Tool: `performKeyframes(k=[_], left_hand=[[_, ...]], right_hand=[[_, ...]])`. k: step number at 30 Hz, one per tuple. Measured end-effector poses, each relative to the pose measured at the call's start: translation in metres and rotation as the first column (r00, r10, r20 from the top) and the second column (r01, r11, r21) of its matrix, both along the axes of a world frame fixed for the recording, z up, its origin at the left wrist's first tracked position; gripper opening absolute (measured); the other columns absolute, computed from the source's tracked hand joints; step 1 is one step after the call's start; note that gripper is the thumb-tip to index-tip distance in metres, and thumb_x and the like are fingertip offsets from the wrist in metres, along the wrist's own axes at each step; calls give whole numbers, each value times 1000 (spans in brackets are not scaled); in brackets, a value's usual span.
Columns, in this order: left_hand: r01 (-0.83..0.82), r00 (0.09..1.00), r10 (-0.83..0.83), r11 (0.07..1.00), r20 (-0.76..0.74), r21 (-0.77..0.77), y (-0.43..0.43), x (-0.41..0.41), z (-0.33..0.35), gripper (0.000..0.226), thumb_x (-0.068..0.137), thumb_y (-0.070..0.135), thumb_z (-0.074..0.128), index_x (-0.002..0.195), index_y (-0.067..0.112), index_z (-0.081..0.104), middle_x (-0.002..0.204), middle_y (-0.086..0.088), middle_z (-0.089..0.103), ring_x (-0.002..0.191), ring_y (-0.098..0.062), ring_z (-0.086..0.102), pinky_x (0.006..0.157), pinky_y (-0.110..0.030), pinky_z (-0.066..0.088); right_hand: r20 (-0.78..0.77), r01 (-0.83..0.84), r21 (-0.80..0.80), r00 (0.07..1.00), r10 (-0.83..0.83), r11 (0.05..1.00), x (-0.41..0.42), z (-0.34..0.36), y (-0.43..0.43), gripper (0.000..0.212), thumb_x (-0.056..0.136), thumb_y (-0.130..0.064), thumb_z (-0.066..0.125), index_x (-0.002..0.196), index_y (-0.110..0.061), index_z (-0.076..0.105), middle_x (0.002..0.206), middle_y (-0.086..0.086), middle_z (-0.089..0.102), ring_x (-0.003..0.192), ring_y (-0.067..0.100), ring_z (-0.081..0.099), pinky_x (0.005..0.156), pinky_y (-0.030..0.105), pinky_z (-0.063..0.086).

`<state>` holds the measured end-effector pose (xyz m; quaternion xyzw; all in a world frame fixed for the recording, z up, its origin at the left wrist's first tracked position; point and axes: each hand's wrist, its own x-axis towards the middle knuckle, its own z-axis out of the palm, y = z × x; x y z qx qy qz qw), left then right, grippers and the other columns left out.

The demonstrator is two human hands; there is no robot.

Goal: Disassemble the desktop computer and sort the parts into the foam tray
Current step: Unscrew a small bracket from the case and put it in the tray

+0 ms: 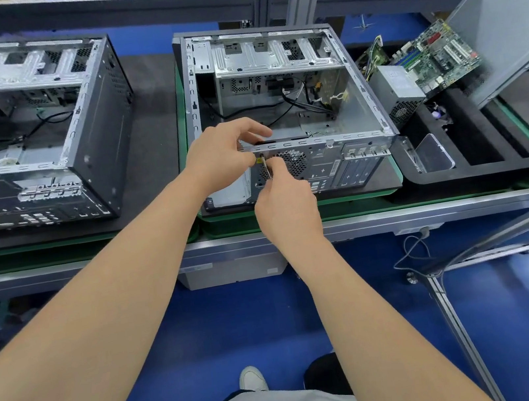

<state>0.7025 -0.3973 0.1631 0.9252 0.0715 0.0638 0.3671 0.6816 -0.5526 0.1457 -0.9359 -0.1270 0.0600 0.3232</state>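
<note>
Item: desktop case (331, 169), side open, lying on the bench with its rear panel facing the person. Left hand (221, 155): fingers curled over the top rear rim, thumb below on the panel, gripping the case. Right hand (286, 203): fingertips pinching a slim screwdriver (267, 170), its tip at a screw just under the left thumb, beside the fan grille (295, 160). To the right of both hands, well apart from the fingers: black foam tray (483, 145) holding a power supply (394, 89), a motherboard (441, 54) leaning behind it, and a clear box (436, 154). Far left of the fingers: second case (95, 123), also open.
</note>
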Motion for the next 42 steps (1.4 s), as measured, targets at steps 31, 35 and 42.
performKeyframes(k=[31, 35, 42], left_hand=[[17, 999, -22, 994, 40, 112, 4, 1, -5, 43, 86, 23, 68, 116, 52, 63, 107, 28, 66, 90, -15, 66, 80, -34, 55], [19, 999, -24, 993, 46, 112, 2, 0, -5, 41, 86, 25, 69, 115, 53, 63, 106, 28, 66, 93, -8, 64, 82, -35, 56], [38, 996, -51, 986, 78, 161, 2, -5, -8, 45, 91, 31, 66, 130, 47, 51, 113, 25, 66, 90, -20, 66, 84, -39, 53]], right_hand=[[-69, -55, 84, 996, 61, 995, 7, -3, -9, 11, 103, -15, 43, 109, -16, 52, 78, 6, 55, 68, 26, 56, 55, 34, 37], [124, -16, -138, 992, 34, 990, -2, -7, 0, 16, 100, -16, 49, 116, -14, 49, 80, 3, 45, 74, 32, 49, 59, 37, 36], [-636, 332, 508, 767, 86, 794, 19, -1, -14, 31, 101, -21, 45, 103, -10, 74, 69, 2, 68, 43, 21, 48, 44, 30, 39]])
